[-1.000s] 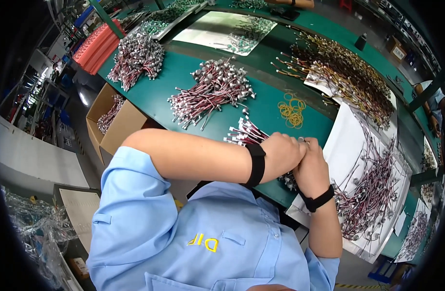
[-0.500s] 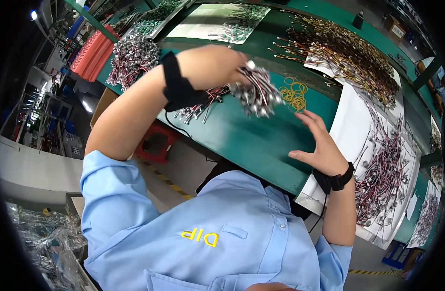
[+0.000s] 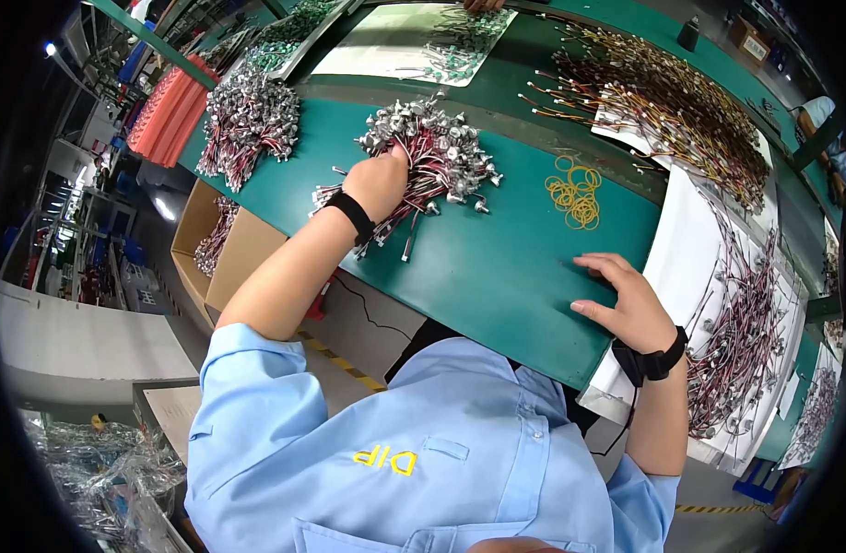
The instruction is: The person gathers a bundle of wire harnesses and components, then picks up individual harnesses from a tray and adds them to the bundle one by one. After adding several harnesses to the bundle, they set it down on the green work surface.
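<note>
My left hand [image 3: 379,187] is closed around the stems of a bundle of red, white and black wires with round silver metal ends [image 3: 441,152], at the middle left of the green table. The silver heads fan out around my fingers, which are partly hidden among the wires. Several white connector ends poke out below the hand. My right hand [image 3: 623,300] hovers over the table's right part, thumb and fingers apart, holding nothing. Nearest to it is a loose heap of yellow rubber bands [image 3: 573,195], just beyond the fingertips.
Another wire pile [image 3: 248,124] lies to the left, beside pink-red trays [image 3: 170,115]. A cardboard box [image 3: 243,263] stands below the table edge. White sheets with dark red wires [image 3: 741,332] and yellow-brown wires [image 3: 672,111] lie right. Another person's hand [image 3: 483,5] shows at the far edge.
My left hand has brought the wire bundle left and down onto the wires on the table. My right hand has drawn slightly back from the rubber bands, still open.
</note>
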### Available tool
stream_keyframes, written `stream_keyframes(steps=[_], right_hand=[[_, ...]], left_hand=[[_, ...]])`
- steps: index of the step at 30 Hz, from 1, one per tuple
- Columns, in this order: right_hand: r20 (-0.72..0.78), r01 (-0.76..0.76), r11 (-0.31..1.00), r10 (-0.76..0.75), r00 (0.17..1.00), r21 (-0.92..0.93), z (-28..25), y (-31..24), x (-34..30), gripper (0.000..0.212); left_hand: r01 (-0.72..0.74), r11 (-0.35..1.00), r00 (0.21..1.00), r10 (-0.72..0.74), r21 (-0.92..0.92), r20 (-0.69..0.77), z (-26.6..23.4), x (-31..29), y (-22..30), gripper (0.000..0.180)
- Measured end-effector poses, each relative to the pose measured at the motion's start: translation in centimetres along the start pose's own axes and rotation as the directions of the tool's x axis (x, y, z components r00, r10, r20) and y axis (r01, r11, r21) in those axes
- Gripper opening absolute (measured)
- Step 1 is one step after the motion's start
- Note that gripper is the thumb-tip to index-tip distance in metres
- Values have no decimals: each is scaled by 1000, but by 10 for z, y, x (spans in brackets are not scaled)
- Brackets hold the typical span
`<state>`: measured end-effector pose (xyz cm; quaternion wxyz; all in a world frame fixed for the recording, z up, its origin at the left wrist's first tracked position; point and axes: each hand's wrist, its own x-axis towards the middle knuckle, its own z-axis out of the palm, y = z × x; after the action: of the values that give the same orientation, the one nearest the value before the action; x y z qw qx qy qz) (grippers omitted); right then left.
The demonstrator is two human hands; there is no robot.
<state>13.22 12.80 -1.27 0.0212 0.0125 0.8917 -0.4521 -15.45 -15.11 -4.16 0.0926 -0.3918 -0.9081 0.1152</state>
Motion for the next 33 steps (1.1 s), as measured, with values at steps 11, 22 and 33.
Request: stream_keyframes(steps=[11, 22, 33], right_hand=[[-29, -10, 995, 7, 1000, -98, -3, -10, -2, 43], [-52, 30, 980, -41, 998, -196, -19, -55, -25, 40], [-70, -117, 962, 103, 992, -248, -28, -37, -84, 36]], left_hand=[[-29, 997, 987, 18, 65, 160, -34, 1, -3, 27], [84, 980, 996, -80, -183, 27, -53, -35, 34, 102], [161, 984, 979, -168, -70, -119, -10, 14, 75, 115]])
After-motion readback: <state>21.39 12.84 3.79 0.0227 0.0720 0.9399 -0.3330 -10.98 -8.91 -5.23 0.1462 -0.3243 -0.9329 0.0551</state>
